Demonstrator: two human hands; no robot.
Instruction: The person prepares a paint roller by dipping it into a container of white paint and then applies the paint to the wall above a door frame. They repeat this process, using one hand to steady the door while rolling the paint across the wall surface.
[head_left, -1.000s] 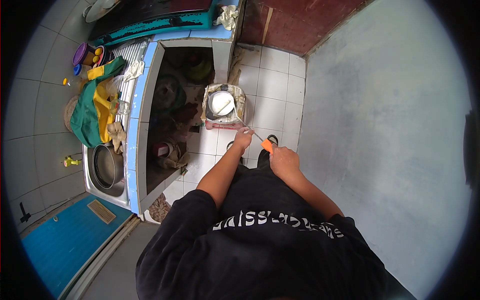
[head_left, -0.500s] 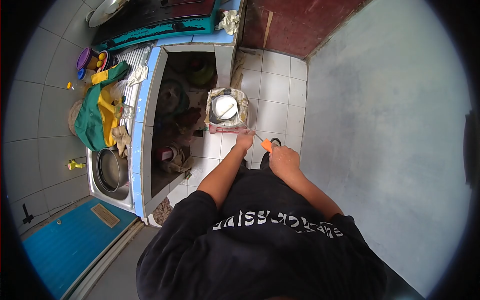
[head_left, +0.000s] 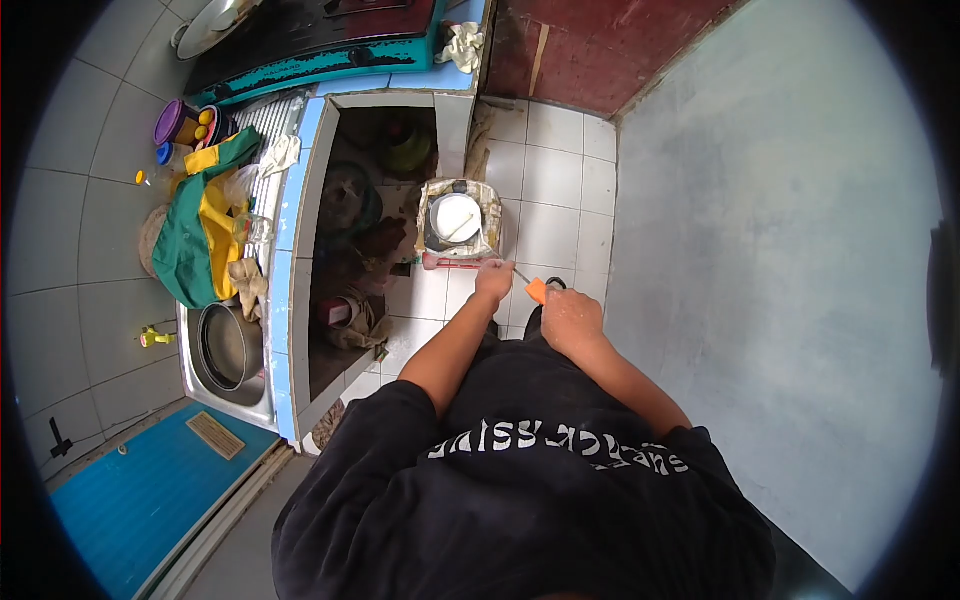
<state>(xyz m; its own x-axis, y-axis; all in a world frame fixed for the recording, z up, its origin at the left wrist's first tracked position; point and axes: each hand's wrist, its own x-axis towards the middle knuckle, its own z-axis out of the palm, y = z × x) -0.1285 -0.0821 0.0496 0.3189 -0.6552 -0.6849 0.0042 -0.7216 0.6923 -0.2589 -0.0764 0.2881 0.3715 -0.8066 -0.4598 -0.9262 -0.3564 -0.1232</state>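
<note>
My right hand (head_left: 571,318) is wrapped round the orange handle (head_left: 537,290) of a tool with a thin metal shaft. The shaft reaches toward my left hand (head_left: 494,278), whose fingers are pressed together at its far end; what they pinch is too small to make out. Just beyond my left hand, a white round container (head_left: 457,217) with white contents and a thin stick in it stands on a stool (head_left: 432,246) covered with patterned cloth or paper.
At left runs a blue-edged counter (head_left: 283,225) with a sink holding a round pan (head_left: 228,345), a green and yellow cloth (head_left: 187,235) and a teal stove (head_left: 330,65). Open shelves lie below. A grey wall (head_left: 760,250) rises at right.
The view has shifted slightly. The thin strand that ran from the container to my left hand no longer shows clearly. Both hands keep nearly the same pose.
</note>
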